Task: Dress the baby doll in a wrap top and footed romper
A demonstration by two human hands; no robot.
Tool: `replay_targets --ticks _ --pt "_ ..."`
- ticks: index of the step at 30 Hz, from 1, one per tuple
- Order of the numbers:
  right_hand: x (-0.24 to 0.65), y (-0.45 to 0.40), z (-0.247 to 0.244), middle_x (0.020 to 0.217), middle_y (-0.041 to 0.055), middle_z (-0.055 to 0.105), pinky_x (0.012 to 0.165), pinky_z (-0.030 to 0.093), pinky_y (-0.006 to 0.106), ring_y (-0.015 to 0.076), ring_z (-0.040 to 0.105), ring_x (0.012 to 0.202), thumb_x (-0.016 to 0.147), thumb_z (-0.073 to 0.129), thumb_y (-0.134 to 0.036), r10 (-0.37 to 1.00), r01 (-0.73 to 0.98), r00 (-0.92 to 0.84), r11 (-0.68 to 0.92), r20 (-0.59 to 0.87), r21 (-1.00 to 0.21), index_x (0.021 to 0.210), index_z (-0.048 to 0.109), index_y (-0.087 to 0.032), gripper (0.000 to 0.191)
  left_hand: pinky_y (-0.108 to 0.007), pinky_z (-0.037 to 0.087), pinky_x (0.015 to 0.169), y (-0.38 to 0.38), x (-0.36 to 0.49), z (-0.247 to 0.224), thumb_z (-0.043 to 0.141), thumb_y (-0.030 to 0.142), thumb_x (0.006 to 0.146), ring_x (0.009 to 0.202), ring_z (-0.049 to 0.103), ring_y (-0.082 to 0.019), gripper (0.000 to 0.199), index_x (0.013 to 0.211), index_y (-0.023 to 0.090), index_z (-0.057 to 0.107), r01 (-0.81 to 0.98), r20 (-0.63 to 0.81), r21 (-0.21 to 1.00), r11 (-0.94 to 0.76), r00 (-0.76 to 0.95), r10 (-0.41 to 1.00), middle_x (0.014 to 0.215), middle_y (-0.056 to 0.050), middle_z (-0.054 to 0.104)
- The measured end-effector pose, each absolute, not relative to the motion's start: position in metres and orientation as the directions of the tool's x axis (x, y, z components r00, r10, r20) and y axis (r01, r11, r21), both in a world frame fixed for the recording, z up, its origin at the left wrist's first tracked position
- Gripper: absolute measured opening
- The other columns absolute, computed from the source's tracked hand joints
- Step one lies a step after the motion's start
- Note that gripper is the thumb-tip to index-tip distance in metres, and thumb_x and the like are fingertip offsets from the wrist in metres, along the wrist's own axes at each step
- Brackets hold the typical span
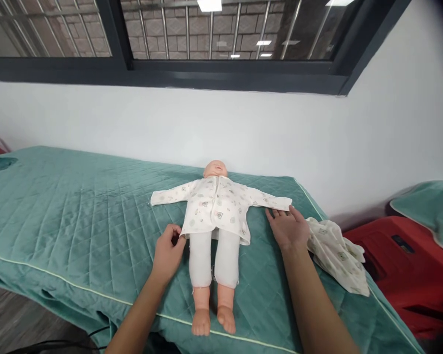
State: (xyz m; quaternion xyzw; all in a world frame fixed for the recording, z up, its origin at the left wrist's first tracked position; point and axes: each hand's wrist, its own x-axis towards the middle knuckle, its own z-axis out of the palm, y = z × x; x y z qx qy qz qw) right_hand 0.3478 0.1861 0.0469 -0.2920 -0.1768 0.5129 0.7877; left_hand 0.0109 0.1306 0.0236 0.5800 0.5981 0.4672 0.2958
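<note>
A baby doll point(216, 168) lies on its back, its head toward the wall and its bare feet toward me. It wears a white patterned baby shirt point(217, 206) with both sleeves spread sideways, and its upper legs are wrapped in white fabric. My left hand point(169, 248) is closed at the shirt's lower left corner, thumb and fingers pinched on the hem. Palm up and fingers stretched, my right hand point(288, 227) touches the underside of the right sleeve near its cuff.
A crumpled patterned cloth garment point(337, 253) lies right of my right hand. The green quilted cover point(77, 216) spreads over the bed. Beyond its right edge stands a red plastic object point(402, 260). A white wall and barred window rise behind.
</note>
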Motion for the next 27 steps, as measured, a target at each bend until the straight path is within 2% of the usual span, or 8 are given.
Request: replay_targets --ticks 3,6,9,12,14,18,21,27 --pt "0.355 0.181 0.047 0.130 -0.0013 0.057 0.110 0.041 0.038 0.0114 0.057 0.120 0.077 0.059 -0.023 0.791 -0.582 0.611 0.451 0.003 -0.677 0.104 0.054 -0.029 0.028 -0.027 0.040 0.066 0.131 0.010 0.021 0.050 0.025 0.081 0.068 0.052 -0.015 0.005 0.079 0.021 0.050 0.460 0.221 0.878 -0.132 -0.145 0.965 0.071 0.003 0.056" --pt "0.347 0.170 0.043 0.148 -0.0033 0.045 0.119 0.027 0.038 0.0116 0.042 0.137 0.072 0.068 -0.021 0.675 -0.256 0.720 0.477 0.163 -0.841 0.126 0.049 -0.033 0.058 -0.030 0.045 0.076 0.132 0.007 0.016 0.047 0.019 0.080 0.081 0.058 -0.017 0.008 0.085 0.021 0.053 0.448 0.298 0.869 -0.212 -0.131 0.945 0.085 -0.001 0.061" --pt "0.319 0.147 0.036 0.156 0.0032 0.036 0.120 0.023 0.046 0.0216 0.033 0.144 0.075 0.072 -0.027 0.792 0.145 0.479 0.354 0.378 -0.924 0.138 0.047 -0.029 0.068 -0.034 0.046 0.090 0.135 0.003 0.009 0.045 0.013 0.078 0.099 0.060 -0.020 0.024 0.098 0.020 0.056 0.407 0.348 0.872 -0.272 -0.124 0.929 0.103 -0.006 0.063" --pt "0.287 0.116 0.034 0.152 0.0050 0.041 0.118 0.028 0.049 0.0254 0.037 0.141 0.084 0.063 -0.026 0.890 0.472 0.083 0.360 0.447 -0.805 0.140 0.048 -0.030 0.058 -0.037 0.046 0.095 0.136 0.002 0.004 0.045 0.014 0.081 0.106 0.060 -0.021 0.032 0.110 0.020 0.056 0.380 0.333 0.884 -0.271 -0.106 0.937 0.111 -0.008 0.063" --pt "0.269 0.102 0.036 0.147 0.0054 0.046 0.116 0.030 0.048 0.0249 0.041 0.136 0.087 0.057 -0.021 0.885 0.585 -0.058 0.405 0.463 -0.702 0.134 0.054 -0.030 0.048 -0.038 0.047 0.095 0.136 0.002 0.003 0.046 0.016 0.083 0.104 0.061 -0.021 0.031 0.112 0.020 0.057 0.361 0.319 0.895 -0.263 -0.103 0.942 0.111 -0.008 0.064" --pt "0.248 0.101 0.040 0.122 0.0080 0.056 0.097 0.047 0.040 0.0222 0.055 0.112 0.086 0.048 -0.013 0.869 0.571 0.065 0.371 0.491 -0.732 0.116 0.060 -0.024 0.035 -0.038 0.048 0.092 0.135 0.005 0.006 0.047 0.019 0.085 0.100 0.062 -0.021 0.025 0.107 0.020 0.058 0.355 0.311 0.901 -0.248 -0.131 0.941 0.106 -0.007 0.066" --pt "0.244 0.109 0.040 0.101 0.0054 0.058 0.083 0.048 0.035 0.0201 0.057 0.094 0.083 0.045 -0.009 0.848 0.549 0.165 0.346 0.505 -0.761 0.099 0.061 -0.022 0.026 -0.038 0.048 0.092 0.134 0.006 0.009 0.047 0.021 0.085 0.099 0.063 -0.022 0.023 0.105 0.020 0.059 0.363 0.301 0.902 -0.236 -0.135 0.944 0.105 -0.007 0.067" --pt "0.254 0.097 0.031 0.093 0.0029 0.061 0.086 0.045 0.035 0.0200 0.057 0.093 0.081 0.052 -0.013 0.843 0.421 0.263 0.337 0.469 -0.842 0.086 0.063 -0.021 0.015 -0.038 0.048 0.090 0.131 0.006 0.012 0.048 0.023 0.085 0.098 0.064 -0.022 0.022 0.103 0.020 0.061 0.345 0.300 0.907 -0.241 -0.130 0.945 0.103 -0.006 0.069"
